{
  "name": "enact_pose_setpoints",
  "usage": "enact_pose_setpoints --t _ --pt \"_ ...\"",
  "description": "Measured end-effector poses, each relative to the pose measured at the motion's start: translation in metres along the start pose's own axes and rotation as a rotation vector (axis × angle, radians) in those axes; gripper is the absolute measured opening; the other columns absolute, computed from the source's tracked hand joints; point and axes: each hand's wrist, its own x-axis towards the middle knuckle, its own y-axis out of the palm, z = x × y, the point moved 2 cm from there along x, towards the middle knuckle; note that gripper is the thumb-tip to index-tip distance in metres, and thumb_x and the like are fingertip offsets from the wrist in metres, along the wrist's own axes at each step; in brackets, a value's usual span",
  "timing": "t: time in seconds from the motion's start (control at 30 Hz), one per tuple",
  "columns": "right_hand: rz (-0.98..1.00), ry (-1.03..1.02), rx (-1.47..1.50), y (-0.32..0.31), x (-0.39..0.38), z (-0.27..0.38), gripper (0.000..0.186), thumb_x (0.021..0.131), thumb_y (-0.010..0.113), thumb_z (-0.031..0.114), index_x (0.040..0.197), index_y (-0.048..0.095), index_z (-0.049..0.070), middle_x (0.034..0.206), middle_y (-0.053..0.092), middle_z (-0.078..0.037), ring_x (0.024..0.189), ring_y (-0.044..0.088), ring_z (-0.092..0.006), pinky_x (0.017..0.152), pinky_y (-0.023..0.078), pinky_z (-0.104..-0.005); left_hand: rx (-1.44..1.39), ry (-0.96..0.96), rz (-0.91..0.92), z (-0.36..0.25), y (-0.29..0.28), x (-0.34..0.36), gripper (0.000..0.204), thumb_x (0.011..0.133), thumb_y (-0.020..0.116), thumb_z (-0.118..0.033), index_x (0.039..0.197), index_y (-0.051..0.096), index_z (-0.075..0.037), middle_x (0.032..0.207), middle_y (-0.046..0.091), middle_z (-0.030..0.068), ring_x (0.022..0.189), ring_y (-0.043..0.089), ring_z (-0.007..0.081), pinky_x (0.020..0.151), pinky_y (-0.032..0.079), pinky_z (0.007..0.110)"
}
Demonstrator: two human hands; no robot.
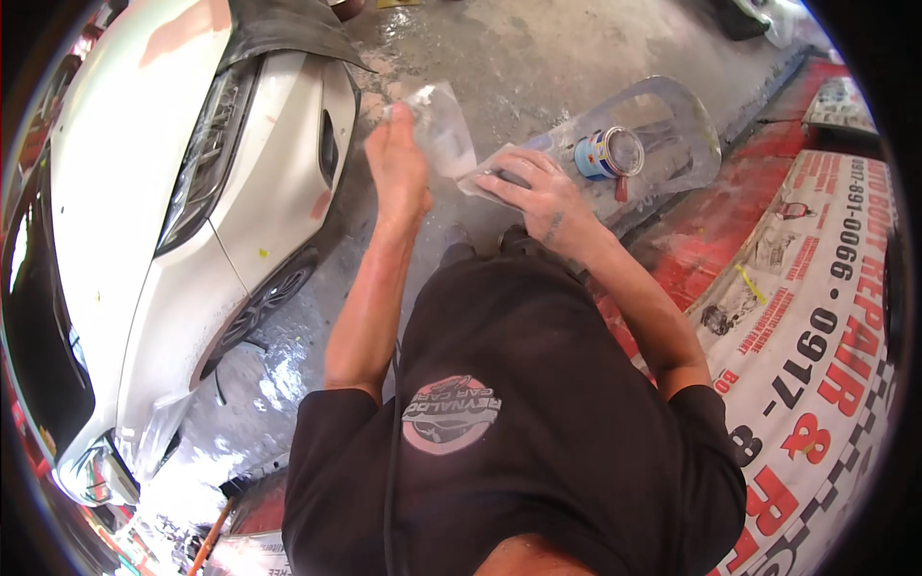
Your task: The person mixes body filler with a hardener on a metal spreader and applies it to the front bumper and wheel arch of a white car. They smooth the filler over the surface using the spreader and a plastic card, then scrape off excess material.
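In front of my body, my left hand is raised, its fingers pressed together and a little blurred. Its fingertips meet the upper left edge of a thin translucent sheet. My right hand is closed around a flat pale plate, with a dark grey piece showing under the fingers. The sheet's lower corner comes close to the plate; whether they touch I cannot tell. Just beyond my right hand stands a can with a blue label and a smeared, pale rim.
The can rests on a scuffed translucent surface with a raised rim. A white car with pinkish patches stands at my left, its front wheel near my left arm. On the right lies a large printed banner over red flooring.
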Motion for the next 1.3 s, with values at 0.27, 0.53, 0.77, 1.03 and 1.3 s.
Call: enact_pose_setpoints --t 0.27,0.53,0.77,1.03,1.3 --pt "-0.306 0.163 0.469 -0.032 0.008 0.011 0.050 0.084 0.053 -0.008 0.130 0.065 0.007 0.123 0.062 -0.019 0.122 0.059 -0.0358 0.102 0.048 -0.0399 -0.379 -0.215 0.222 0.042 -0.011 0.016 0.041 0.105 0.051 -0.028 0.131 0.057 0.003 0.121 0.066 0.0152 0.103 0.069 0.0291 0.090 0.057 0.042" --pt "0.035 0.045 0.070 0.007 -0.012 -0.034 0.052 0.084 0.055 -0.008 0.135 0.061 0.006 0.132 0.057 -0.020 0.118 0.060 -0.0366 0.100 0.051 -0.0420 -0.575 -0.331 0.270 0.029 -0.001 -0.019 0.039 0.103 0.052 -0.022 0.132 0.055 0.004 0.123 0.066 0.0170 0.109 0.068 0.0307 0.097 0.055 0.045" --pt "-0.305 -0.034 -0.119 -0.071 0.025 -0.004 0.051 0.079 0.056 -0.001 0.127 0.067 0.009 0.124 0.060 -0.013 0.116 0.059 -0.0362 0.101 0.049 -0.0456 -0.416 -0.271 0.356 0.018 -0.010 0.000 0.029 0.102 0.056 -0.015 0.123 0.059 0.005 0.112 0.068 0.0161 0.097 0.070 0.0255 0.083 0.058 0.040" --pt "-0.042 -0.191 -0.192 -0.052 0.033 0.014 0.047 0.073 0.061 0.002 0.119 0.070 0.010 0.119 0.061 -0.012 0.119 0.057 -0.0337 0.100 0.049 -0.0476 -0.077 -0.120 0.288 0.016 -0.008 -0.011 0.028 0.100 0.058 -0.015 0.116 0.062 0.007 0.109 0.068 0.0152 0.094 0.068 0.0219 0.077 0.056 0.036" --pt "-0.098 -0.177 -0.159 -0.044 0.036 0.005 0.051 0.072 0.061 -0.001 0.121 0.069 0.009 0.121 0.062 -0.012 0.119 0.058 -0.0353 0.099 0.050 -0.0490 -0.004 -0.078 0.275 0.005 0.001 -0.012 0.028 0.100 0.057 -0.016 0.114 0.064 0.007 0.104 0.068 0.0125 0.092 0.066 0.0193 0.079 0.054 0.036"
